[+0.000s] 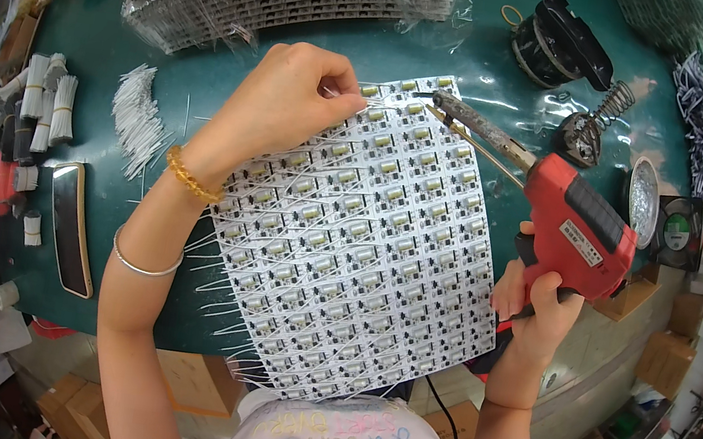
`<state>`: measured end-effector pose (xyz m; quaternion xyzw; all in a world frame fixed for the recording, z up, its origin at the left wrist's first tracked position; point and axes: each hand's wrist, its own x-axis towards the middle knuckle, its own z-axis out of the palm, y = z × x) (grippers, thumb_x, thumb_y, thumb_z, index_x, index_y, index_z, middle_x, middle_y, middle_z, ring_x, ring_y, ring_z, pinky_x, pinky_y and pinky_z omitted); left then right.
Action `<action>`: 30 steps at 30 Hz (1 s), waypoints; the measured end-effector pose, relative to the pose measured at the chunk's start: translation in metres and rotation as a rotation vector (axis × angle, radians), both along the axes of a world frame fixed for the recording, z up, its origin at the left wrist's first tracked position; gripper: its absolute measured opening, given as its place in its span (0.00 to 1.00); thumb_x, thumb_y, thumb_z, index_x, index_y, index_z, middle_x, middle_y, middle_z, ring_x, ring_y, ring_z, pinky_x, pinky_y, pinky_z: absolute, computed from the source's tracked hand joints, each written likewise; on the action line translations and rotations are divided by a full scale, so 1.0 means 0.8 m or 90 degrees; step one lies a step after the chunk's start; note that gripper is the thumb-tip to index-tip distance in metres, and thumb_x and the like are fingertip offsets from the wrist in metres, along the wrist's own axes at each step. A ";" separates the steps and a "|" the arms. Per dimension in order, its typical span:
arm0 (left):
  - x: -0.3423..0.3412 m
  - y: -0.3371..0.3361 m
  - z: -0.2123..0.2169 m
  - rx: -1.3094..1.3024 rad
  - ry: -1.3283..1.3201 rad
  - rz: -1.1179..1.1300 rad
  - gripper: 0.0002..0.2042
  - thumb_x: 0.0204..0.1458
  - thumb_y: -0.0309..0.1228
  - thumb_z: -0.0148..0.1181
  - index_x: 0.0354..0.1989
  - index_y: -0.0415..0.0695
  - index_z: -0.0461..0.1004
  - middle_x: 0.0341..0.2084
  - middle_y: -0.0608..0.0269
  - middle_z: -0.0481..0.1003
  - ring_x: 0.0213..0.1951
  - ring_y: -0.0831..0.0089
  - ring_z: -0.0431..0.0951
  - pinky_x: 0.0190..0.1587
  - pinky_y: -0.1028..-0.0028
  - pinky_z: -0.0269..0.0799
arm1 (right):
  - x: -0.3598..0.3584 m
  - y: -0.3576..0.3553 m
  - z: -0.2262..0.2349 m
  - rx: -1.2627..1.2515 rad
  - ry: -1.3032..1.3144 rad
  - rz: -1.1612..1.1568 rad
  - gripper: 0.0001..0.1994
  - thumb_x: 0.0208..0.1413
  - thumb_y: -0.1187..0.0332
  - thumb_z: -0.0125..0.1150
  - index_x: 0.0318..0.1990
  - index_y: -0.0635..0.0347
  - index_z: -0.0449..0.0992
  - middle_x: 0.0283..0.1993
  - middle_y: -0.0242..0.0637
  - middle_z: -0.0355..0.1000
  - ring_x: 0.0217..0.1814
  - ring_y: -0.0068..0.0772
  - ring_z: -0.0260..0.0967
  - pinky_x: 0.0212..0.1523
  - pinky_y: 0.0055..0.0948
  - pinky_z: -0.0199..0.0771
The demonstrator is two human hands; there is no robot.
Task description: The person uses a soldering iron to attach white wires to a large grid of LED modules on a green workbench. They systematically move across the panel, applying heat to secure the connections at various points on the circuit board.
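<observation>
A white panel of small circuit boards [402, 245] lies on the green bench in front of me, each board carrying a pale yellow component and black chips. Many thin white wires stick out past its left edge. My left hand [293, 93] is over the panel's far left part, thumb and fingers pinched on a thin white wire, mostly hidden by the fingers. My right hand [542, 312] grips a red and black soldering gun [582, 227] to the right of the panel. Its dark tip and thin brass-coloured feed tube point left, over the panel's far edge, near the left fingertips.
Loose white wires [139, 120] and a phone [73, 228] lie left. Stacked panels [293, 2] stand at the back. Far right are a black round container [555, 45], a coiled-spring iron stand [584, 132], a metal dish [642, 201] and a solder spool [679, 230].
</observation>
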<state>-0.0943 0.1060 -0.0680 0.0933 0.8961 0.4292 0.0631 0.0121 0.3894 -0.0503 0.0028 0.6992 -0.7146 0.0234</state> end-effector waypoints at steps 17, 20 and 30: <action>0.035 0.025 0.011 0.063 0.009 0.092 0.06 0.50 0.27 0.62 0.29 0.35 0.78 0.20 0.62 0.76 0.18 0.82 0.71 0.22 0.80 0.65 | 0.015 0.021 -0.005 -0.003 0.042 -0.012 0.35 0.56 0.47 0.56 0.54 0.76 0.61 0.11 0.30 0.58 0.08 0.21 0.54 0.11 0.21 0.56; 0.035 0.029 -0.002 0.018 0.048 0.100 0.07 0.50 0.28 0.62 0.29 0.35 0.78 0.20 0.60 0.77 0.20 0.78 0.73 0.24 0.77 0.68 | 0.017 0.011 -0.004 0.034 0.041 -0.023 0.36 0.55 0.46 0.58 0.54 0.77 0.61 0.11 0.31 0.59 0.09 0.20 0.54 0.12 0.21 0.55; 0.046 0.041 -0.010 -0.045 0.119 0.102 0.07 0.47 0.28 0.62 0.26 0.36 0.76 0.19 0.57 0.76 0.21 0.72 0.75 0.26 0.75 0.69 | 0.005 0.010 -0.006 0.044 -0.036 0.023 0.35 0.53 0.48 0.61 0.49 0.79 0.63 0.12 0.34 0.60 0.09 0.22 0.56 0.11 0.23 0.53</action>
